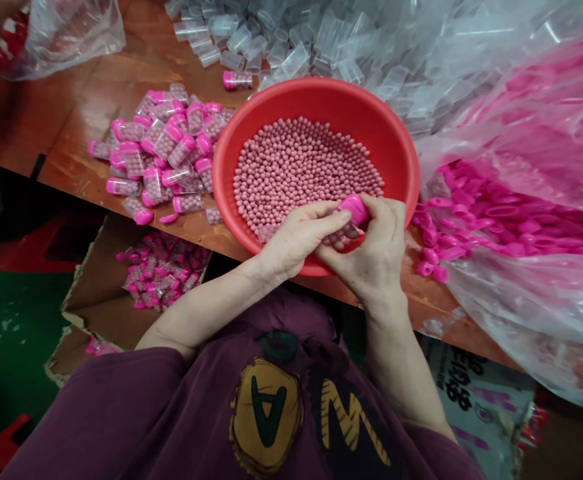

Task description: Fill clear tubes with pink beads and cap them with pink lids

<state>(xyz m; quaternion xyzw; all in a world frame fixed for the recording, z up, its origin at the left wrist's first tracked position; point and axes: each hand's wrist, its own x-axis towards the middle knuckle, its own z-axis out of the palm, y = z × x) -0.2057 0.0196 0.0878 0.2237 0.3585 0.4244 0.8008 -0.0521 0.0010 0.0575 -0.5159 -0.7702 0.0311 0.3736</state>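
Grip closed: left hand (296, 239) and right hand (377, 250) are clamped together on a small clear tube (340, 235), its pink cap (356, 209) angled up toward the right hand. Below the grip sits a red basin (321, 93) of pink beads (296, 173) — capped tubes (156, 153) lie off to the left.

Red plastic basin (316, 100), dusty-pink beads (301, 170), hot-pink caps (451, 230), colourless clear plastic tubes (281, 50), reddish-brown wood tabletop (91, 100) with darker streaked grain, plum sweatshirt (121, 400), mustard-yellow patch (266, 417) bearing dark green letter A, green floor (11, 347) flecked white
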